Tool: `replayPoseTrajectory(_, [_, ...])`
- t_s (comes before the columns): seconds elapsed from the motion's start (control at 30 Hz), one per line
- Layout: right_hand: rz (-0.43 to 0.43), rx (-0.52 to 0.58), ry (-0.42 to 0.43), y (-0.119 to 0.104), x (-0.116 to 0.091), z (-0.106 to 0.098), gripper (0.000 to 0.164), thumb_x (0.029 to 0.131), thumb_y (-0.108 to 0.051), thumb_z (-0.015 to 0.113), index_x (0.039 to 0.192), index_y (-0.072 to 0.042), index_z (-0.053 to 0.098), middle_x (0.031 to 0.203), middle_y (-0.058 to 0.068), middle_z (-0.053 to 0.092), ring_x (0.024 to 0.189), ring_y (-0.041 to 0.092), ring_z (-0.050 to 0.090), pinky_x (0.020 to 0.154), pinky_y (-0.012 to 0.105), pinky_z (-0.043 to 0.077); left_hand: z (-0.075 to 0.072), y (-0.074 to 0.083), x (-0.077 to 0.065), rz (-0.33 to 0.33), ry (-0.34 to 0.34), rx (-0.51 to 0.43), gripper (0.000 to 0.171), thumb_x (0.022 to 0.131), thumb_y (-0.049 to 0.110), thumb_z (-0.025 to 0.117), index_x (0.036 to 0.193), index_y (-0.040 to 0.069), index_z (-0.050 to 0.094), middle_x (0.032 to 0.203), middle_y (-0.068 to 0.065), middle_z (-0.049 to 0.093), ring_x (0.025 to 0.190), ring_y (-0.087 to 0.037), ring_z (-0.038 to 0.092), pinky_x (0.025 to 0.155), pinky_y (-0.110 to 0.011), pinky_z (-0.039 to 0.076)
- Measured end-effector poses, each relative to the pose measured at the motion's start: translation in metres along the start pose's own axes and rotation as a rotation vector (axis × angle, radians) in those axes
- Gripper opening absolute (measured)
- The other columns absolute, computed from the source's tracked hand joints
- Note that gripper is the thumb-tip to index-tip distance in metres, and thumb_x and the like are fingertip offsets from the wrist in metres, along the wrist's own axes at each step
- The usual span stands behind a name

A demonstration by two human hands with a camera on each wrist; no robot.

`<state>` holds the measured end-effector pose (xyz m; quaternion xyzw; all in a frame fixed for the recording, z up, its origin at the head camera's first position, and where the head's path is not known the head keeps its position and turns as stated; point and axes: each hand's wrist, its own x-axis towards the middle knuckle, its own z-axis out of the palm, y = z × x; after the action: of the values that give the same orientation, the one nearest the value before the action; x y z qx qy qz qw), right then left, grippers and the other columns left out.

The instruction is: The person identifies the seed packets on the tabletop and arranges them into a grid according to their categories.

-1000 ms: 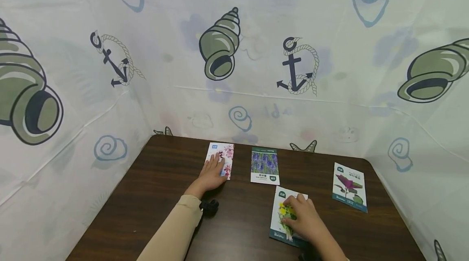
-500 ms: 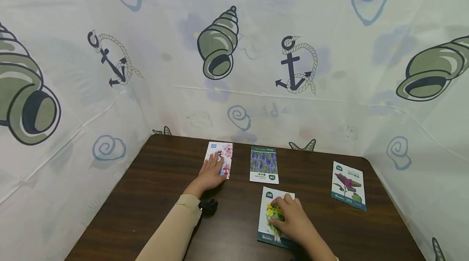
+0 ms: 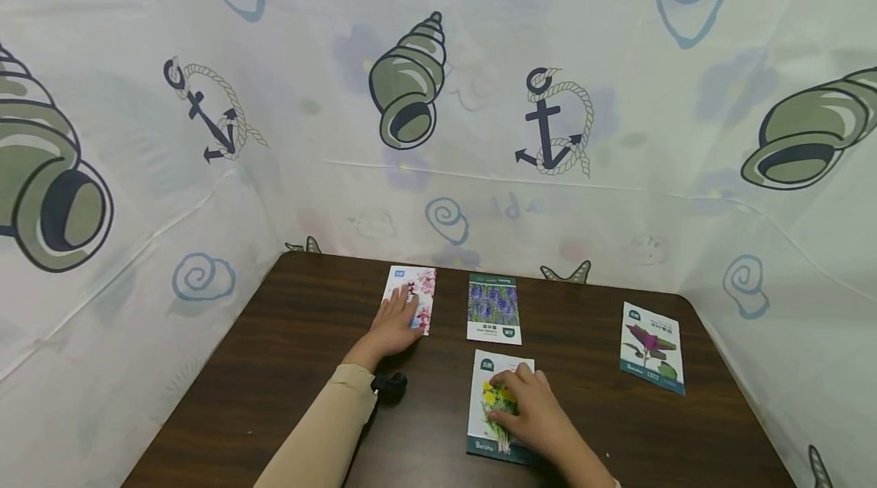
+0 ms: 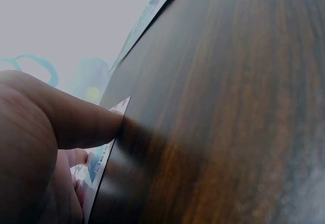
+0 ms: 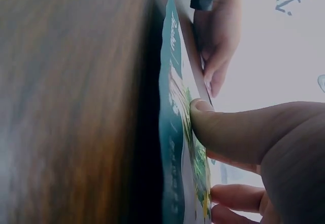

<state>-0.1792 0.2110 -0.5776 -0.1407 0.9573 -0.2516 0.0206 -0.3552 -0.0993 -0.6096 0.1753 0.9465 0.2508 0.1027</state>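
Note:
My left hand rests on a white seed packet with pink blossoms, fingers spread over its face. In the left wrist view the thumb touches this packet's edge. My right hand lies on a seed packet with yellow flowers, nearer the front of the table. Its thumb and fingertips press on the packet's printed face in the right wrist view. The palm is raised off the packet.
A packet with purple flower spikes lies between and beyond the hands. Farther right lies a packet with a magenta flower. The dark wooden table meets a printed curtain at the back and sides.
My right hand has slid the yellow-flower packet to the left across the table, below the purple-flower packet. The left hand stays on the pink-blossom packet.

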Motion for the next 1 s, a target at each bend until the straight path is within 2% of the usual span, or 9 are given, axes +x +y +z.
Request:
replayPoseTrajectory(0.37, [-0.024,0.007,-0.008,-0.015,0.011,0.014,0.042,0.092,-0.035,0.088,0.131,-0.026,0.074,0.097,-0.007,0.050,0.090,0.015,0.038,0.076,0.029,0.032,0.000,-0.003,-0.001,0.009,0.011,-0.014,0.084,0.108,0.041,0.059,0.175,0.008,0.021,0.185,-0.015,-0.006,0.172,-0.037,-0.011,0.138,-0.059,-0.005])
replayPoseTrajectory(0.57, [-0.122,0.049,-0.026,-0.020,0.018,0.013,0.043,0.093,-0.017,0.086,0.134,-0.023,0.075,0.099,-0.004,0.051,0.090,0.015,0.036,0.077,0.028,0.031,0.001,-0.002,0.000,0.027,0.010,-0.015,0.085,0.107,0.042,0.059,0.175,0.007,0.020,0.184,-0.016,-0.006,0.172,-0.039,-0.011,0.138,-0.060,-0.005])
replayPoseTrajectory(0.67, [-0.163,0.048,-0.063,-0.025,0.021,0.011,0.047,0.094,-0.010,0.083,0.138,-0.022,0.073,0.101,-0.004,0.052,0.090,0.015,0.036,0.077,0.029,0.032,0.000,0.000,0.001,0.022,0.004,-0.026,0.086,0.107,0.041,0.059,0.175,0.006,0.019,0.184,-0.017,-0.006,0.172,-0.039,-0.011,0.138,-0.059,-0.007])
replayPoseTrajectory(0.8, [-0.184,0.044,-0.093,-0.034,0.025,0.012,0.048,0.095,-0.010,0.082,0.141,-0.022,0.072,0.103,-0.004,0.054,0.091,0.014,0.037,0.077,0.027,0.035,0.000,0.000,0.002,0.012,-0.009,-0.024,0.086,0.107,0.041,0.059,0.175,0.007,0.018,0.184,-0.016,-0.008,0.172,-0.038,-0.012,0.138,-0.059,-0.007])
replayPoseTrajectory(1.0, [-0.197,0.023,-0.084,-0.044,0.028,0.018,0.048,0.094,-0.013,0.084,0.140,-0.023,0.073,0.104,-0.005,0.055,0.090,0.012,0.038,0.076,0.026,0.036,-0.001,0.001,0.001,0.011,-0.009,-0.025,0.086,0.108,0.041,0.060,0.175,0.009,0.018,0.184,-0.015,-0.008,0.171,-0.038,-0.012,0.138,-0.059,-0.007])
